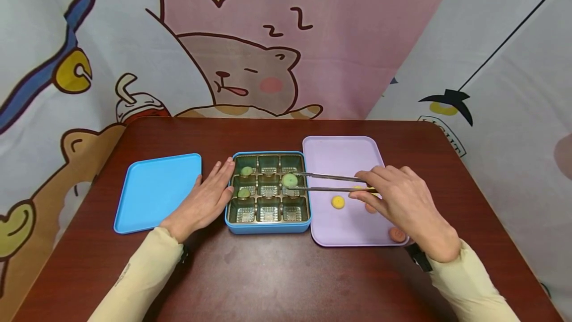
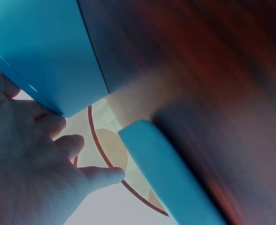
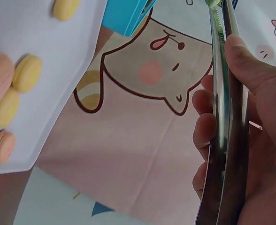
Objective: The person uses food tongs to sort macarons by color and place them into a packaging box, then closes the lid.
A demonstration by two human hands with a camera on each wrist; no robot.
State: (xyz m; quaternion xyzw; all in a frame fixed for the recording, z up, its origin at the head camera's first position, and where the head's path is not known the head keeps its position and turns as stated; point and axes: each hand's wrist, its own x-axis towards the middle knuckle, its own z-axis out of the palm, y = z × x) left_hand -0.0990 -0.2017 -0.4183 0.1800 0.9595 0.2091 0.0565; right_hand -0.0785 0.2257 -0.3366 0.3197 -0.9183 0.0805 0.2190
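My left hand (image 1: 206, 199) rests with extended fingers against the left side of a blue box (image 1: 270, 229); the left wrist view shows its fingers along the blue wall. Inside the box is a metallic tray with square compartments. My right hand (image 1: 402, 198) grips metal tongs (image 3: 229, 131), thumb on one arm and fingers curled round the other. The tongs' tips hold a green macaron (image 1: 289, 180) over the middle compartment of the right column. Two green macarons lie in the left column, one at the back (image 1: 247, 171) and another in the middle row (image 1: 244, 193).
Right of the box sits a lilac tray (image 1: 341, 150) bearing yellow macarons (image 3: 27, 73) and pinkish-orange macarons (image 3: 3, 146), partly under my right hand in the head view. A blue lid (image 1: 158, 193) lies to the left. Behind the table hangs a cartoon-printed cloth (image 1: 348, 39).
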